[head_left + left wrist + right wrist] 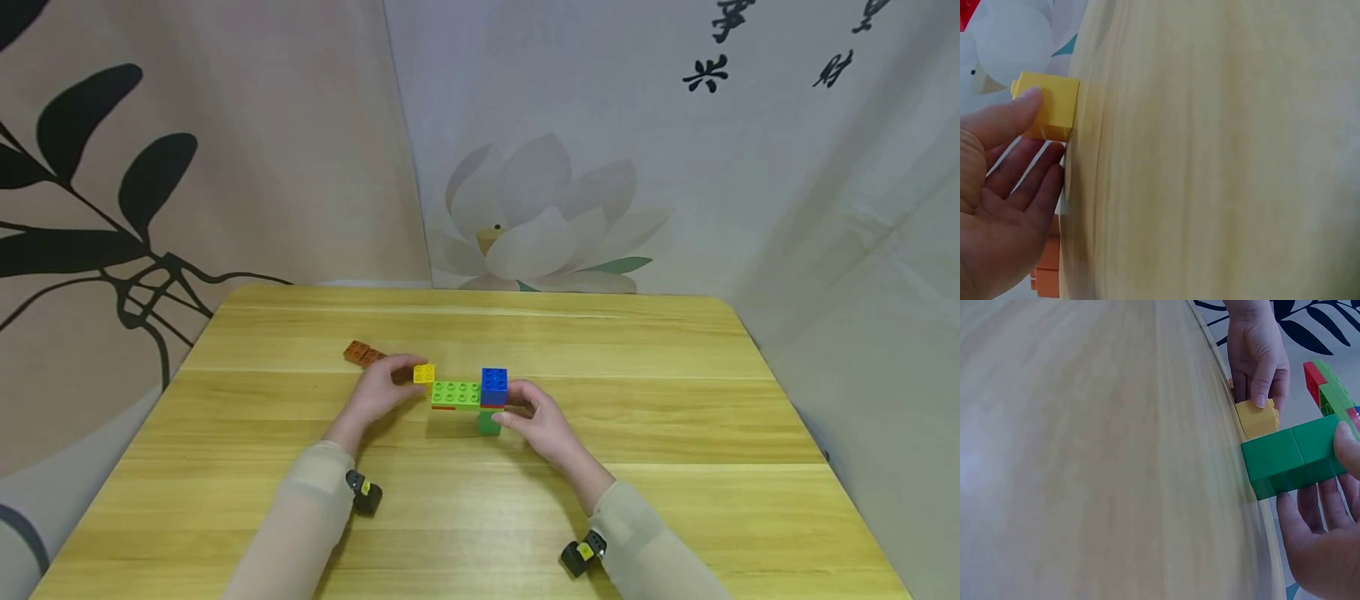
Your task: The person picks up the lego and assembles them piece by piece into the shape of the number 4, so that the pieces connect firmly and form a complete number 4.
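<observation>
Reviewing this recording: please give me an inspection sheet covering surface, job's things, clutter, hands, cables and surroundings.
Surface: wooden table with streaked grain.
Job's things: yellow toy brick; brick assembly combining light green brick, blue brick, red piece and dark green bricks.
Clutter: brown studded bricks, partly hidden by the left hand in the head view.
Hands: left pinches the yellow toy brick; right hand holds the brick assembly.
Cables: nothing seen.
Surroundings: pale backdrop printed with lotus, dark leaves.

Soft, even light surrounds me, faint shadows lie beside both sleeves (300,512), and the left wrist view's table (1316,156) hazes pale toward three o'clock.
</observation>
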A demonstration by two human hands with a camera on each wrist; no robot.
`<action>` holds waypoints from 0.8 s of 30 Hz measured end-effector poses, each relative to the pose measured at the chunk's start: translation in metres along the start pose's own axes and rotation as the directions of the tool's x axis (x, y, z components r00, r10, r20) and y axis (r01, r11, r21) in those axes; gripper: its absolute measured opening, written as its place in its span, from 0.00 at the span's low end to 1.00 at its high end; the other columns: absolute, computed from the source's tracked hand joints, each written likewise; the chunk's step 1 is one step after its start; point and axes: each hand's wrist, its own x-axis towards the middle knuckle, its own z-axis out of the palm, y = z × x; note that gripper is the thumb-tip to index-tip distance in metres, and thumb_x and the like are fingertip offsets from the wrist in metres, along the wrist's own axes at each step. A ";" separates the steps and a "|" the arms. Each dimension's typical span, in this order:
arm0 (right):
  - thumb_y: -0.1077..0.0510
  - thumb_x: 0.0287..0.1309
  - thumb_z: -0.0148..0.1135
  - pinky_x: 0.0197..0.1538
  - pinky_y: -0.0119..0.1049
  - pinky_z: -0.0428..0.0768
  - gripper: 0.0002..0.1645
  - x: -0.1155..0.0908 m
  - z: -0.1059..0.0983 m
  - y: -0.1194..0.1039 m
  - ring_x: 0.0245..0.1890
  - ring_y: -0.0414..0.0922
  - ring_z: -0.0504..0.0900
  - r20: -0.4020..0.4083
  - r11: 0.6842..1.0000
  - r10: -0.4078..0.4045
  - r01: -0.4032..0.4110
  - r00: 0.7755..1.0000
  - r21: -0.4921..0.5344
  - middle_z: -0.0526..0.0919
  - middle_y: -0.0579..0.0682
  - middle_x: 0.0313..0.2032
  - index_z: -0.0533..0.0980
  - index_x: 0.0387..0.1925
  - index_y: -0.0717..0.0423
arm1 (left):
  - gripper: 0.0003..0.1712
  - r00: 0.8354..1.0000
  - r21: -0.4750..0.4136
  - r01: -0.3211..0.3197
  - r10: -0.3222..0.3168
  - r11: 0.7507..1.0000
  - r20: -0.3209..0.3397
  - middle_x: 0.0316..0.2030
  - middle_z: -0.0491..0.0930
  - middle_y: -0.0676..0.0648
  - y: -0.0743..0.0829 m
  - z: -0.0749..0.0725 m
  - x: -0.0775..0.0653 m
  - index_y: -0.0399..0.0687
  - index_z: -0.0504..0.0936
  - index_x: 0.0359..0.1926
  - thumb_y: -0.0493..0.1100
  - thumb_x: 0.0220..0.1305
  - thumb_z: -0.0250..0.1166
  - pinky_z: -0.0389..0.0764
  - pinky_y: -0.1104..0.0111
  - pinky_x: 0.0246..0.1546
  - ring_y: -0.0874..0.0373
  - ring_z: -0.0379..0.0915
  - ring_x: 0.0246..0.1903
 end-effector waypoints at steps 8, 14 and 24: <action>0.64 0.60 0.68 0.64 0.52 0.71 0.21 0.000 0.000 0.001 0.55 0.53 0.77 -0.006 1.000 0.000 0.000 1.000 0.002 0.81 0.56 0.50 0.75 0.54 0.63 | 0.23 1.000 0.004 0.025 -0.025 1.000 -0.002 0.51 0.81 0.39 0.005 -0.006 -0.008 0.38 0.80 0.57 0.35 0.61 0.71 0.78 0.53 0.53 0.45 0.78 0.49; 0.64 0.59 0.69 0.63 0.51 0.71 0.20 0.000 0.000 0.001 0.54 0.52 0.77 -0.010 1.000 -0.005 0.005 1.000 0.010 0.81 0.54 0.49 0.76 0.53 0.62 | 0.23 0.999 -0.071 0.012 -0.016 0.997 -0.047 0.50 0.80 0.38 0.013 -0.015 -0.016 0.37 0.78 0.58 0.35 0.62 0.70 0.80 0.55 0.51 0.42 0.78 0.50; 0.71 0.58 0.66 0.63 0.55 0.70 0.19 0.000 0.002 -0.001 0.53 0.56 0.77 -0.038 1.000 0.009 -0.009 0.999 0.003 0.82 0.57 0.47 0.76 0.51 0.66 | 0.23 0.992 -0.121 -0.082 0.070 0.989 -0.104 0.50 0.81 0.40 0.042 -0.030 -0.027 0.40 0.79 0.60 0.38 0.64 0.69 0.79 0.64 0.51 0.47 0.78 0.50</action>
